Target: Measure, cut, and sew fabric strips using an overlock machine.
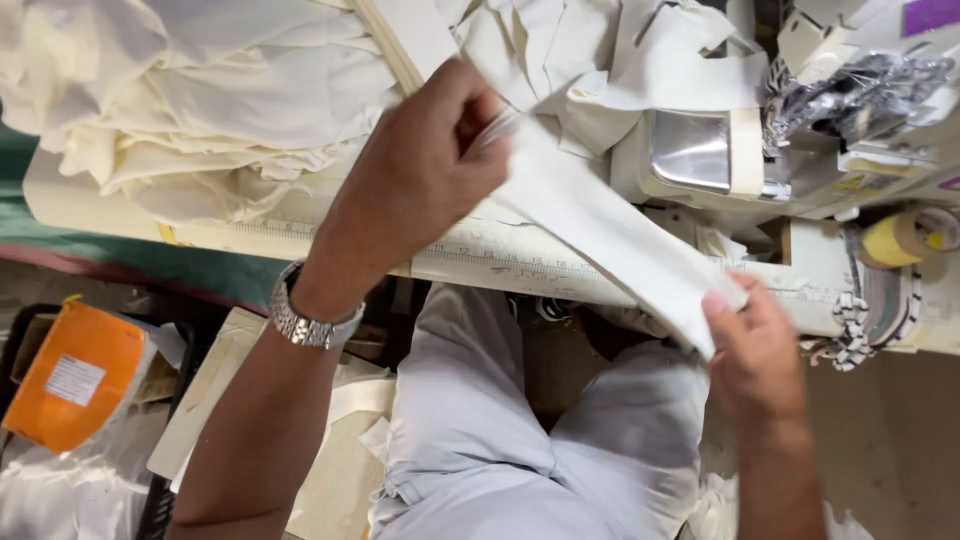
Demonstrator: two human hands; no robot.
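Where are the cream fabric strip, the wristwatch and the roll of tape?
cream fabric strip point(610, 225), head view, middle of the band.
wristwatch point(310, 325), head view, metal bracelet.
roll of tape point(900, 238), head view, yellow outer side.

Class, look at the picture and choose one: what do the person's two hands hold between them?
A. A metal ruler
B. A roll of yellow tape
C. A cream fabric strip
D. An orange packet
C: the left hand and right hand each pinch one end of the cream fabric strip, stretched between them above the table edge.
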